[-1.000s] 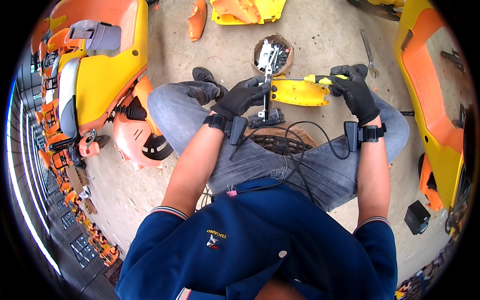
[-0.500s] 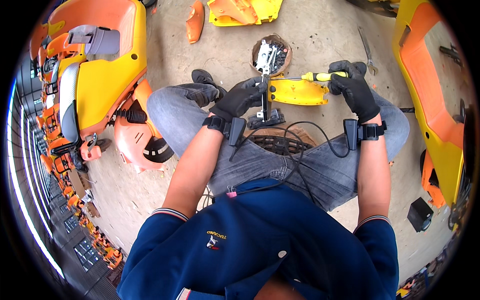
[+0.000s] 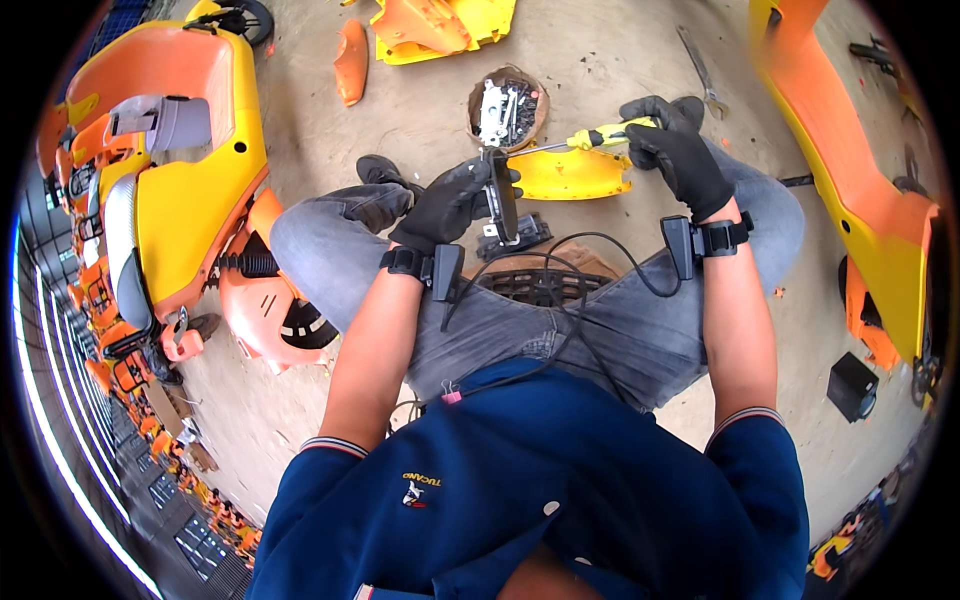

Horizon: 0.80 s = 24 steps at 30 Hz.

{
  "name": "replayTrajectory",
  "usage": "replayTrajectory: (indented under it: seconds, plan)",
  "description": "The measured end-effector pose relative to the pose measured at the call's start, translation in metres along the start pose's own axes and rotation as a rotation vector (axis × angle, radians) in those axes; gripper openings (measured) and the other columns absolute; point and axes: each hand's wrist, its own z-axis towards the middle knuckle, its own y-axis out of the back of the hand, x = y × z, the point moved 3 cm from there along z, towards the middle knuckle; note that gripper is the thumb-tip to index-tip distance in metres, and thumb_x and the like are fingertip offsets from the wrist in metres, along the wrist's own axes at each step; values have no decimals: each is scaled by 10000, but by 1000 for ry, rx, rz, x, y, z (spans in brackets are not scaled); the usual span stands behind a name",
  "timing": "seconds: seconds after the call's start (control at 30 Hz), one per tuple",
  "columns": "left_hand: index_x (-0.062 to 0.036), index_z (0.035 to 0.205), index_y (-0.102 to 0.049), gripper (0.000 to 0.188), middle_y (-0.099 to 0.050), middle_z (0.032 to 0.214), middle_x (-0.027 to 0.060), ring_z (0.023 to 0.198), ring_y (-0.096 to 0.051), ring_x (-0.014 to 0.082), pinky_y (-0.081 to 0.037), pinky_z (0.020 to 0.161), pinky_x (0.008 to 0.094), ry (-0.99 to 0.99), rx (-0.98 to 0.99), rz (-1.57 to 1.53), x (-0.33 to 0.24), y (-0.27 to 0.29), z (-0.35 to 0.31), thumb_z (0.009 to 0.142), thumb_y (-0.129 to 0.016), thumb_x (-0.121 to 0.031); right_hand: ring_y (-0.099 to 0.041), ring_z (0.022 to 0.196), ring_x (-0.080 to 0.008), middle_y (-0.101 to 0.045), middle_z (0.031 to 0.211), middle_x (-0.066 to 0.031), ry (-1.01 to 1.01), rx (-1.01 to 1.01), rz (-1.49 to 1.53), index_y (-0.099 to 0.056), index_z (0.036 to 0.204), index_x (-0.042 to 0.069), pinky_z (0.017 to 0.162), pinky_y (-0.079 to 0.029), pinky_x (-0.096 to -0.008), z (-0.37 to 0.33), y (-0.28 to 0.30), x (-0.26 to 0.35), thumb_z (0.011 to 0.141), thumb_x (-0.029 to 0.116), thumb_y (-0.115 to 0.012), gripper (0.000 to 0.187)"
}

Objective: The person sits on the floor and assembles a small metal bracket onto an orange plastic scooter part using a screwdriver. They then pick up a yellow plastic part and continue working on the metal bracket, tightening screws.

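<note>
My left hand point(image 3: 452, 203), in a black glove, is closed round a flat dark part point(image 3: 503, 192) with metal tabs at its ends. In my gloved right hand point(image 3: 678, 150) is a screwdriver point(image 3: 607, 135) with a yellow handle, its shaft pointing left. The screwdriver's tip reaches the upper end of the dark part; I cannot tell what it touches there. A curved yellow plastic piece point(image 3: 575, 176) lies beneath the screwdriver, between my hands. Just beyond the dark part stands a round container point(image 3: 539, 112) of small dark pieces, with a metal bracket point(image 3: 494, 113) on it.
A black slatted piece point(image 3: 545, 287) and a small dark part point(image 3: 520, 236) lie between my legs. Yellow and orange body shells stand left point(image 3: 195, 195) and right point(image 3: 850, 190). A wrench point(image 3: 702, 70) lies at far right, a black box point(image 3: 852, 387) at near right. Cables point(image 3: 620, 252) link my wrist straps.
The dark part has turned in my left hand and shows more of its flat face. The screwdriver is tilted more, handle higher. The whole view has shifted slightly.
</note>
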Motion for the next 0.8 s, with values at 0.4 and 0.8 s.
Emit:
replayTrajectory:
  seconds: [0.4,0.8]
  plan:
    - [-23,1394,-431,493,-578,1280,186,1129,-608,288,-519,951,381,15,18,-81,1,0,2,1030,-437,-355,-578,677,-66,-621,850,-18,-30,-20,-112,-624,1084,40,618,-491,-218,-6,-3,12,946,235,-567,245]
    - [-20,1385,-440,499,-590,1255,196,1106,-621,298,-534,921,373,29,-3,-112,2,2,3,1029,-432,-369,-590,671,-84,-600,785,-21,-221,-55,-323,-610,1035,52,650,-502,-230,-10,-9,20,981,330,-507,301]
